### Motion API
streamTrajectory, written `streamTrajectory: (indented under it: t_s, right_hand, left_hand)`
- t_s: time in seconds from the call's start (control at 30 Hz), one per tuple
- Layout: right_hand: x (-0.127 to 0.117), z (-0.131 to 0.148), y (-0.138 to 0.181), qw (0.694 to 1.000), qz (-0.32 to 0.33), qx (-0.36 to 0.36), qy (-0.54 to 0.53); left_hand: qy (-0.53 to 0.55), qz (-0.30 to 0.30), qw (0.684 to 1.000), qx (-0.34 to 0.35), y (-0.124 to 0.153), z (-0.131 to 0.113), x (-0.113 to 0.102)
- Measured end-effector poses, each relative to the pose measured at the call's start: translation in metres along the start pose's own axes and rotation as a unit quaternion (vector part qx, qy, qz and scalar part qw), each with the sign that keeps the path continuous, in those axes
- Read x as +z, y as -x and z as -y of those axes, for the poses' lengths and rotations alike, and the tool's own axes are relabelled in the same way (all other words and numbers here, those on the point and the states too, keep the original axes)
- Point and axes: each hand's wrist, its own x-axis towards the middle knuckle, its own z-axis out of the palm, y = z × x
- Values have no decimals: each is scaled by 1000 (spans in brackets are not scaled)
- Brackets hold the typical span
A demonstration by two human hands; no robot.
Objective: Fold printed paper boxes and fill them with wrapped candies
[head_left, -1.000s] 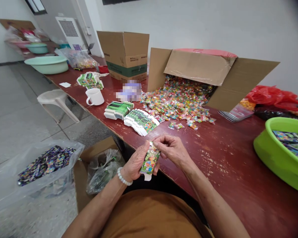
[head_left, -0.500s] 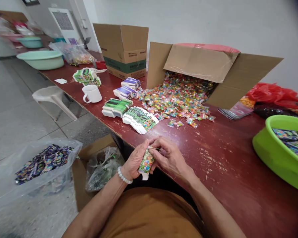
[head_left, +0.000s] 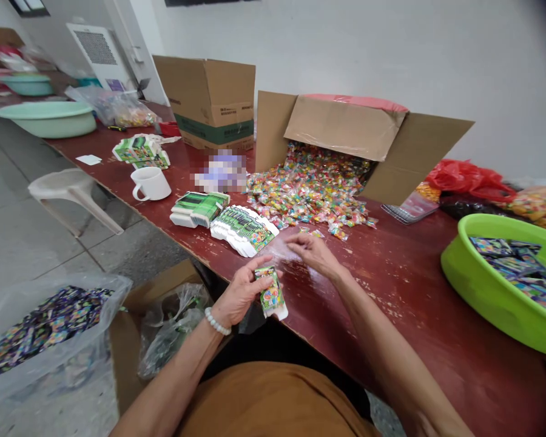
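My left hand (head_left: 243, 291) is closed round a small colourful printed box (head_left: 272, 295), held upright just off the table's near edge. My right hand (head_left: 313, 252) has left the box and hovers low over the red-brown table (head_left: 391, 285), fingers stretched out to the left and slightly blurred, with nothing seen in them. It is nearest the loose edge of a heap of small wrapped candies (head_left: 309, 188) that spills from a cardboard box (head_left: 346, 127) lying on its side. Two stacks of flat green box blanks (head_left: 243, 227) (head_left: 200, 206) lie just left of my hands.
A lime green basin (head_left: 455, 273) of dark packets sits at the right. A white mug (head_left: 150, 182), an upright carton (head_left: 209, 97) and a mint basin (head_left: 45, 118) stand further left. On the floor are a plastic bag of packets (head_left: 45, 321), an open carton (head_left: 164, 285) and a stool (head_left: 68, 185).
My right hand has let go of the small box and moved up and away over the table. My left hand keeps the box, now tilted lower. The view has shifted right.
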Motion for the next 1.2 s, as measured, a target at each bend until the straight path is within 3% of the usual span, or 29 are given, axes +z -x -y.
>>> streamTrajectory:
  t_s: [0.07, 0.17, 0.3, 0.37, 0.47, 0.57, 0.63, 0.7, 0.77, 0.87, 0.97, 1.2]
  right_hand:
    - [-4, -27, -15, 997, -55, 32, 53]
    - [0, -61, -22, 988, -85, 68, 105]
    - [11, -80, -15, 983, -102, 83, 127]
    - [12, -83, -10, 981, -121, 90, 125]
    - [7, -84, -3, 978, -152, 98, 101]
    - [1, -77, 5, 975, -185, 107, 55]
    - [-1, -61, 14, 974, -199, 107, 15]
    - [-1, -34, 25, 973, -192, 99, -78]
    - [1, -1, 36, 924, -165, 92, -333]
    - [6, 42, 49, 858, -150, 109, -480]
    - [9, 62, 54, 846, -153, 122, -496]
    - [9, 63, 50, 858, -201, 115, -458]
  left_hand:
    - [25, -69, 997, 33, -9, 5, -4]
    - [12, -144, 987, 69, -17, 12, -13]
    - [-168, -188, 960, 118, -16, 12, -31]
    - [-304, -181, 926, 134, -12, 5, -39]
    - [-487, -96, 859, 124, -4, -9, -43]
    - [-567, -15, 817, 104, 0, -19, -38]
    - [-553, -4, 828, 90, 1, -22, -31]
    - [-489, 4, 870, 65, 2, -21, -24]
    - [-380, 30, 924, 26, 3, -17, -16]
    - [-204, 68, 976, -15, 8, -10, -5]
    - [-113, 65, 991, -4, 13, -6, 2]
    - [-58, 75, 995, -21, 25, -4, 12]
